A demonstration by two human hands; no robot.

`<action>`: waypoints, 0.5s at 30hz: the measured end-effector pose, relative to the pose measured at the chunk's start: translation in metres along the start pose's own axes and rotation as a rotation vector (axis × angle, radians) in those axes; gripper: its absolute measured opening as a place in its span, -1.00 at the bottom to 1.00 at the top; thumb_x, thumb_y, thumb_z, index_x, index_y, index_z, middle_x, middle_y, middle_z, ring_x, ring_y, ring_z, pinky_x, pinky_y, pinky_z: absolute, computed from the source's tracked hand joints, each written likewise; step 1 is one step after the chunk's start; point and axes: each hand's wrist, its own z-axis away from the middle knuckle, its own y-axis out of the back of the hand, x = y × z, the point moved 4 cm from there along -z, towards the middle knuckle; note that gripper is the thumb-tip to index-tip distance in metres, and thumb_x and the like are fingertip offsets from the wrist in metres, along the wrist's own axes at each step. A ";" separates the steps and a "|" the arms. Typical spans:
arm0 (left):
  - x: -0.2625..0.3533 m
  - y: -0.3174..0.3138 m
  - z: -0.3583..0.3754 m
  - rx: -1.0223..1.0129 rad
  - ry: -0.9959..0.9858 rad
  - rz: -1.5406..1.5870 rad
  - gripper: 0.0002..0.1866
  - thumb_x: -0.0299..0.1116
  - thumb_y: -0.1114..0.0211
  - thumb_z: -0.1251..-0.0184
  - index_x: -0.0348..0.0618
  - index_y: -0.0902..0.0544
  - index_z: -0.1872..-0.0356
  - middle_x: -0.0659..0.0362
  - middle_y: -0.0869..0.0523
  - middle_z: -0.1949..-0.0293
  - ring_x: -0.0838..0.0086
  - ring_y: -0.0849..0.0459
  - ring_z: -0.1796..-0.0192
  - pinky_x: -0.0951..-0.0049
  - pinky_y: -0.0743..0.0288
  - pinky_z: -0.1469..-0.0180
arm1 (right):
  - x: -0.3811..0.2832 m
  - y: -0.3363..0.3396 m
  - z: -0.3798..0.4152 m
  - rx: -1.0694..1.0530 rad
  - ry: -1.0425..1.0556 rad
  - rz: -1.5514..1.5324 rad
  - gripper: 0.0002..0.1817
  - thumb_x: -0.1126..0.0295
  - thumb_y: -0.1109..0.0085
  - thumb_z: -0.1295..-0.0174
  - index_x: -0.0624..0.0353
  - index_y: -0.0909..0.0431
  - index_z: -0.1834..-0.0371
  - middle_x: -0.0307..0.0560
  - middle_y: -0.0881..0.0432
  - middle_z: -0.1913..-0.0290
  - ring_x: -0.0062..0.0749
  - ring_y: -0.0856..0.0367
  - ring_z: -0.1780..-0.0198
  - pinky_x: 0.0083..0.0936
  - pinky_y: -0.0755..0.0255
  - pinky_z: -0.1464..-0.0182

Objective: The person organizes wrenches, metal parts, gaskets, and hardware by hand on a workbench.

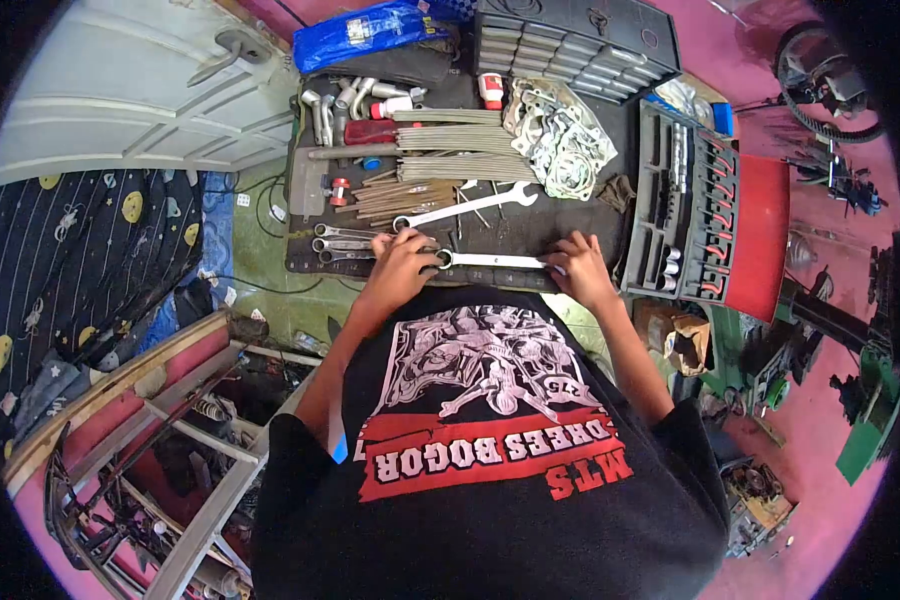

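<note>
A silver combination wrench (495,261) lies level along the near edge of the dark work mat (570,222). My left hand (402,268) is closed at its ring end, fingers bent over the metal. At the other end, my right hand (580,268) pinches the wrench, hiding that tip. Just beyond, a larger wrench (475,208) lies slanted, its open jaw to the right. Several smaller ring wrenches (340,243) sit together to the left of my left hand.
Bundles of metal rods (460,140) and a pile of gaskets (562,140) lie farther back. A drawer cabinet (575,45) stands behind them. On the right is an open tool case (670,200) with a red lid (758,235). Sockets and handles (340,110) lie back left.
</note>
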 end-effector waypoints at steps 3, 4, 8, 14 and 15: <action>0.003 -0.007 0.006 0.042 0.022 -0.044 -0.83 -0.35 -0.53 -0.11 0.12 -0.86 0.24 0.45 -0.73 -0.09 0.42 -0.52 -0.29 -0.01 -0.07 -0.26 | 0.001 0.002 0.008 -0.010 -0.008 0.013 -0.66 0.35 -0.43 -0.06 -0.08 -0.78 0.03 -0.24 -0.68 0.01 -0.20 -0.49 -0.15 -0.17 -0.30 -0.20; 0.006 -0.006 0.007 0.073 0.011 -0.055 -0.84 -0.37 -0.50 -0.14 0.12 -0.85 0.23 0.45 -0.73 -0.09 0.42 -0.52 -0.29 0.00 -0.07 -0.26 | 0.000 0.004 0.010 -0.021 -0.012 0.026 -0.65 0.34 -0.42 -0.07 -0.08 -0.77 0.01 -0.25 -0.67 0.00 -0.19 -0.48 -0.15 -0.14 -0.29 -0.21; 0.006 -0.009 0.008 0.050 0.028 0.000 -0.80 -0.43 -0.43 -0.14 0.07 -0.86 0.20 0.36 -0.72 -0.04 0.40 -0.54 -0.25 -0.02 -0.11 -0.23 | 0.001 0.001 0.007 0.091 0.044 0.113 -0.64 0.27 -0.43 -0.06 -0.03 -0.76 0.01 -0.26 -0.63 0.13 -0.25 -0.48 -0.11 -0.18 -0.28 -0.17; 0.009 -0.004 -0.004 0.057 -0.014 -0.048 -0.82 -0.48 -0.34 -0.19 0.04 -0.83 0.25 0.33 -0.72 0.04 0.39 -0.57 -0.18 0.05 -0.15 -0.20 | -0.001 0.003 -0.004 0.024 0.084 0.144 -0.75 0.24 -0.45 0.00 0.02 -0.70 0.26 -0.25 -0.60 0.19 -0.25 -0.46 -0.10 -0.16 -0.26 -0.18; 0.008 -0.006 -0.006 0.059 -0.019 -0.048 -0.82 -0.48 -0.34 -0.19 0.04 -0.83 0.25 0.33 -0.72 0.04 0.39 -0.57 -0.18 0.05 -0.15 -0.20 | 0.001 0.004 -0.004 0.059 0.080 0.116 -0.75 0.24 -0.47 0.06 0.03 -0.67 0.34 -0.24 -0.60 0.19 -0.24 -0.46 -0.09 -0.15 -0.26 -0.17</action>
